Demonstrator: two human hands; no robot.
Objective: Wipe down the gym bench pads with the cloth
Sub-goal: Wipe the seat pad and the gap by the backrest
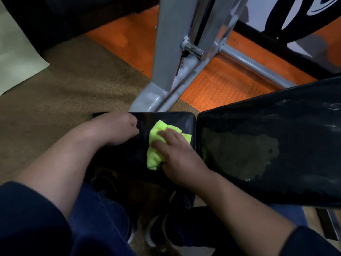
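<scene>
Right hand presses the bunched green cloth on the seat pad; curled left hand braces its far-left edge; unwiped back pad lies rightward, nearer the right hand.

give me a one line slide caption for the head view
Right hand presses a green cloth on the black seat pad while the left hand rests on it, beside the back pad.

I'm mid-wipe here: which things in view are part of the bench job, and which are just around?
Part of the job:
green cloth, pressed down by the right hand
small seat pad, steadied by the left hand
long back pad

Just around:
grey machine frame
orange floor mat
brown carpet
</scene>
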